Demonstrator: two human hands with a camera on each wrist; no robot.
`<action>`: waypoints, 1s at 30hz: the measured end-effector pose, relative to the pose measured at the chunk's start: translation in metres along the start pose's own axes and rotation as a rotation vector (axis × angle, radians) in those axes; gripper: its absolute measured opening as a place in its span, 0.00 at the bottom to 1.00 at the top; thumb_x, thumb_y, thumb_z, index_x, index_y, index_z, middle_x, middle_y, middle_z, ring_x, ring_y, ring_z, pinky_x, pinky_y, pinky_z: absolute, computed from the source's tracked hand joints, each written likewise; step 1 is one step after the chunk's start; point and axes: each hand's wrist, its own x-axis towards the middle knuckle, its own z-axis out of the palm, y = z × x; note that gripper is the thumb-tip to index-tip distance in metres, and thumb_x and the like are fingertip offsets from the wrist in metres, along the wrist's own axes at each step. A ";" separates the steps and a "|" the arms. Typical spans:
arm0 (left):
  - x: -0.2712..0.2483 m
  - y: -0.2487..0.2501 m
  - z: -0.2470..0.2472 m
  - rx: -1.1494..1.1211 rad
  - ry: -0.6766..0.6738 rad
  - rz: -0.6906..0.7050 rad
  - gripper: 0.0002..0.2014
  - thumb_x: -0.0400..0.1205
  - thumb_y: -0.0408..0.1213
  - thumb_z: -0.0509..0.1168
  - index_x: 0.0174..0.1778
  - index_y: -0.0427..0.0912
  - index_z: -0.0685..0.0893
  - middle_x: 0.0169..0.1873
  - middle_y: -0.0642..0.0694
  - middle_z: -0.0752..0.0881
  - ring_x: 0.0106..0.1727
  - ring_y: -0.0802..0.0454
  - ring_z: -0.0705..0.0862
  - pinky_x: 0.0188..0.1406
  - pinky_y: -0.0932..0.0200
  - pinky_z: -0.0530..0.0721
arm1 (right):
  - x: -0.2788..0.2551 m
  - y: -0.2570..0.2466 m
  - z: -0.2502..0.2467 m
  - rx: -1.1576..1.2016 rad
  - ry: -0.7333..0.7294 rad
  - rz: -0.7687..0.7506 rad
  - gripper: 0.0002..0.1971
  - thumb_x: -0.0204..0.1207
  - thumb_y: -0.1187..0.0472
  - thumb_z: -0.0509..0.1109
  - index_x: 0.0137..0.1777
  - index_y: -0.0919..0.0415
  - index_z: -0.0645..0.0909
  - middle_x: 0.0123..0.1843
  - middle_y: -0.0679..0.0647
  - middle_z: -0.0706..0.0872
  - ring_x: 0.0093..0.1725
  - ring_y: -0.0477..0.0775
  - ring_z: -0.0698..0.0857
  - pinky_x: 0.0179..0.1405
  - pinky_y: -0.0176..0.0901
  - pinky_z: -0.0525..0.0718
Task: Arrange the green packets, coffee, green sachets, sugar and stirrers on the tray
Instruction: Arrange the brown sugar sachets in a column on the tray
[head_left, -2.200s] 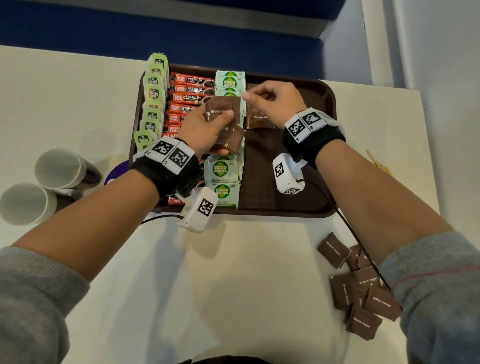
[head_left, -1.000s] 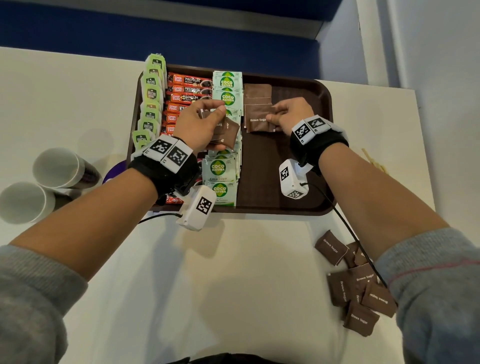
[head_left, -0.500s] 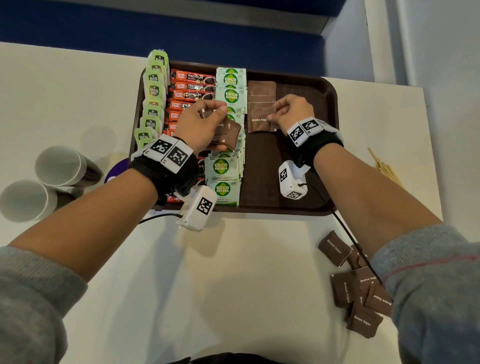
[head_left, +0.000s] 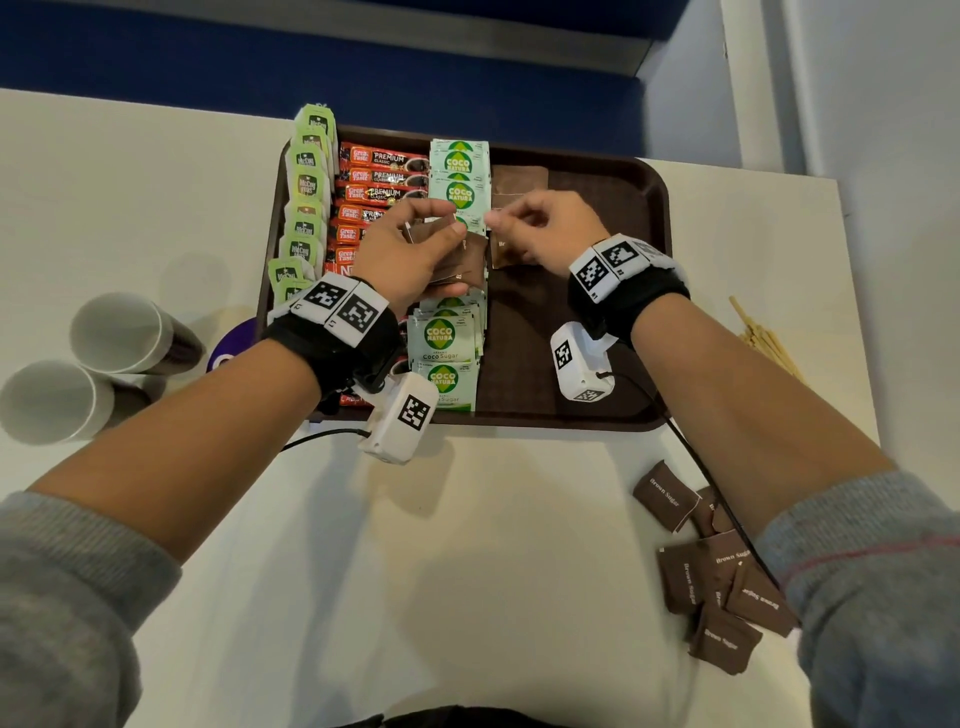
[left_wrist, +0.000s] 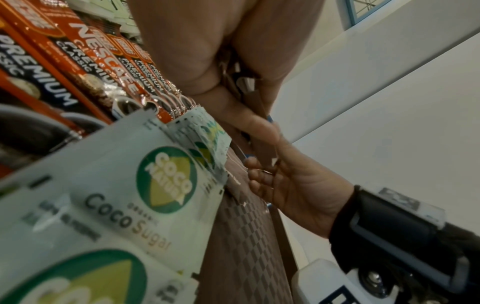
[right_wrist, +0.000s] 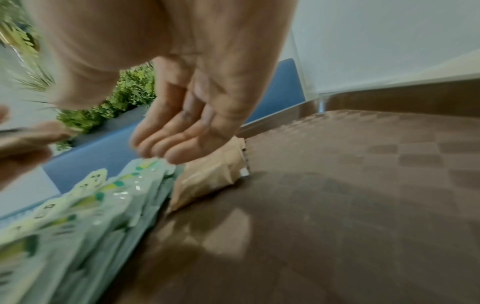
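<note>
Currently I see left hand (head_left: 415, 249) clutching brown paper sugar packets (head_left: 460, 265) over the brown plastic tray (head_left: 644, 291); right hand (head_left: 545, 223) hovers alongside, fingers loosely curled, empty.

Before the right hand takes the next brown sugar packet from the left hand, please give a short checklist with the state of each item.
1. Left hand holds spare brown sugar packets: ok.
2. Right hand is free to take one: cannot tell; its fingers are curled.
3. Bare tray floor below the laid sugar row: ok.
4. All loose sugar packets are on the tray: not ok.
5. Stirrers are on the tray: not ok.
</note>
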 end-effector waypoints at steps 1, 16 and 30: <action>-0.001 0.000 0.000 -0.009 -0.012 0.001 0.07 0.81 0.35 0.69 0.52 0.48 0.80 0.51 0.47 0.85 0.45 0.52 0.88 0.27 0.61 0.87 | -0.002 -0.004 0.001 0.030 -0.098 -0.004 0.16 0.73 0.45 0.73 0.50 0.58 0.85 0.38 0.47 0.86 0.38 0.44 0.86 0.43 0.35 0.87; -0.002 0.004 -0.002 -0.083 -0.024 0.030 0.12 0.87 0.35 0.59 0.64 0.52 0.75 0.54 0.48 0.84 0.45 0.49 0.89 0.29 0.59 0.88 | -0.003 -0.008 -0.009 0.455 0.000 -0.001 0.09 0.74 0.75 0.70 0.46 0.63 0.76 0.36 0.56 0.81 0.26 0.44 0.86 0.30 0.36 0.87; -0.002 0.007 0.004 0.070 -0.023 -0.010 0.02 0.83 0.39 0.66 0.48 0.48 0.83 0.53 0.43 0.87 0.45 0.49 0.91 0.26 0.58 0.88 | -0.015 -0.015 -0.010 0.563 -0.158 0.072 0.09 0.75 0.73 0.70 0.54 0.66 0.79 0.42 0.60 0.87 0.32 0.49 0.89 0.38 0.41 0.90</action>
